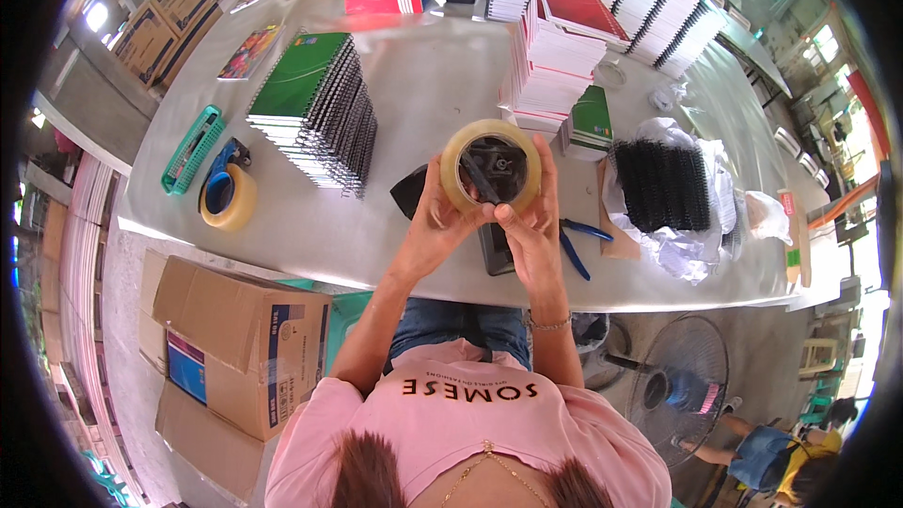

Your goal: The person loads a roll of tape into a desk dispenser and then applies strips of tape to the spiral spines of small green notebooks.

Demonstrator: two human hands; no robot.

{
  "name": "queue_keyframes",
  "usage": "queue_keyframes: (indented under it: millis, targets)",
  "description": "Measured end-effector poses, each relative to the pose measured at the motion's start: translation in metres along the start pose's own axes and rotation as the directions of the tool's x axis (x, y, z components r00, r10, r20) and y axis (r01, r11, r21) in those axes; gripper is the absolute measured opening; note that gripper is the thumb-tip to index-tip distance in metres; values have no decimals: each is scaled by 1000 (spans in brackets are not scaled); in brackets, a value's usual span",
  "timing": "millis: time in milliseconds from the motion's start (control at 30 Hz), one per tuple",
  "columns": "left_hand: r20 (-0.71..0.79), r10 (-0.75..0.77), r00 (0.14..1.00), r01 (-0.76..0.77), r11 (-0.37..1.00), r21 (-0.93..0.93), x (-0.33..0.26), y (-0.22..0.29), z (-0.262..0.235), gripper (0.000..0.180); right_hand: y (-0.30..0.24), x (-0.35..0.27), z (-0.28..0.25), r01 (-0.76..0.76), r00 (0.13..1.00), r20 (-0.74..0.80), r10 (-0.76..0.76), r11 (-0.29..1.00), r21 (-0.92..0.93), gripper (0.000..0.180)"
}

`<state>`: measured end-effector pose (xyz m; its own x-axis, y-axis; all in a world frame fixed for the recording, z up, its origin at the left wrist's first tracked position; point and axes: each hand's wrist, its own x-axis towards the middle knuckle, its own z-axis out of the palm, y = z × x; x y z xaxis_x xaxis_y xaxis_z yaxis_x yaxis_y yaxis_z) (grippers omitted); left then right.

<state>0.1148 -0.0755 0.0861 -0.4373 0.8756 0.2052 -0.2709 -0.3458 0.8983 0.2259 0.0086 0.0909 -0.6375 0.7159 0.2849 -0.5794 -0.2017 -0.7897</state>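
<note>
Gripping a roll of clear packing tape [490, 166] from both sides — left hand [435, 216] and right hand [532, 226] closed around its rim — the person holds it above the grey table [414, 85], near stacked spiral notebooks [315, 108].

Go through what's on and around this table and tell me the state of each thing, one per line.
Clear roll of packing tape: lifted off the table, gripped by both hands.
Left hand: closed on the roll's left side.
Right hand: closed on its right side.
Green-covered spiral notebook stack: leaning, fanned.
Brown cardboard box: flaps open, on the floor.
Blue tape dispenser with tan roll: lying flat.
Blue-handled pliers: lying flat.
</note>
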Motion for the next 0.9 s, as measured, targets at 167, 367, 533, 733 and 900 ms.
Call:
queue_keyframes:
  millis: [167, 367, 533, 733, 900]
  targets:
    - [35, 28, 999, -29, 999, 28, 0, 7, 4, 62, -5, -2, 1, -20, 999, -25, 20, 1000, -6, 94]
    - [3, 82, 997, -82, 996, -31, -2, 5, 10, 65, -15, 1, 1, 38, 998, 56, -32, 994, -103, 93]
    - [45, 128, 991, -127, 991, -30, 2, 7, 9, 66, -12, 0, -3, 27, 998, 66, -23, 998, -62, 94]
    - [5, 86, 996, -85, 996, -32, -2, 8, 9, 69, -13, -2, 1, -13, 998, 65, 14, 1000, -8, 96]
    - [22, 149, 989, -150, 987, 54, -1, -4, 9, 73, -16, 0, -1, 14, 999, 45, -12, 999, -42, 94]
